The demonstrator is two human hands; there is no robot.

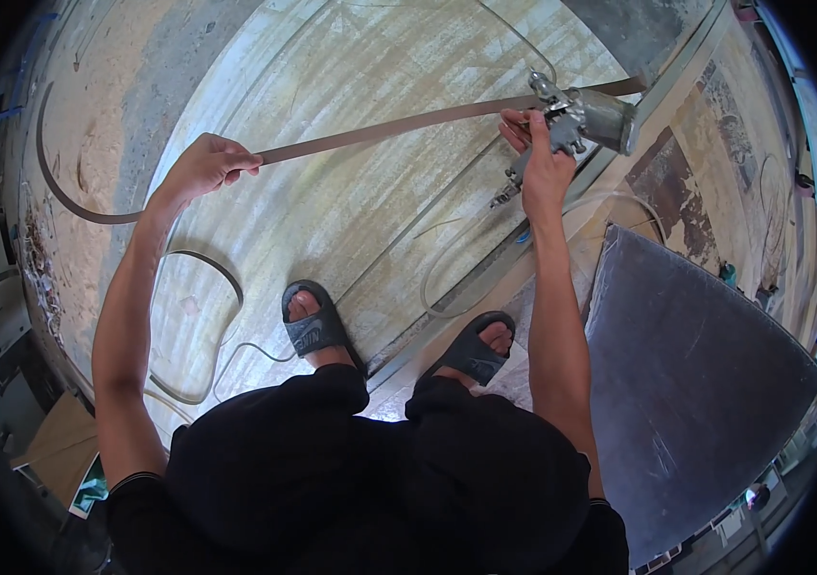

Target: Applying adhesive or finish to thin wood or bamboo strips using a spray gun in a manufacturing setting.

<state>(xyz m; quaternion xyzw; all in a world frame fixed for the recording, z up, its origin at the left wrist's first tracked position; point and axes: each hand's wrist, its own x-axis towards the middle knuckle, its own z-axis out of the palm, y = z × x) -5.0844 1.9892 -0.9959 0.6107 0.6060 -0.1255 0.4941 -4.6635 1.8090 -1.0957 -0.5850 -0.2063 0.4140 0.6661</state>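
Pinched in my left hand (207, 168) is a long, thin brown edging strip (380, 131). It stretches to the right, passing beside the fingers of my right hand (545, 172) and behind a metal spray gun (562, 107). My right hand is closed around the gun's grip, with its thumb along the near side and some fingers partly extended. A grey metal cup (610, 120) sits on the gun's right side. Whether my right fingers also touch the strip, I cannot tell. Past my left hand, the strip's other end curls away over the floor at the left.
A large pale, streaked board (332, 211) lies under my hands. Thin hoses (437, 287) and a loose dark strip loop (231, 273) trail near my sandalled feet (317, 326). A big dark panel (696, 383) stands at the right. Wooden boards lie at far right.
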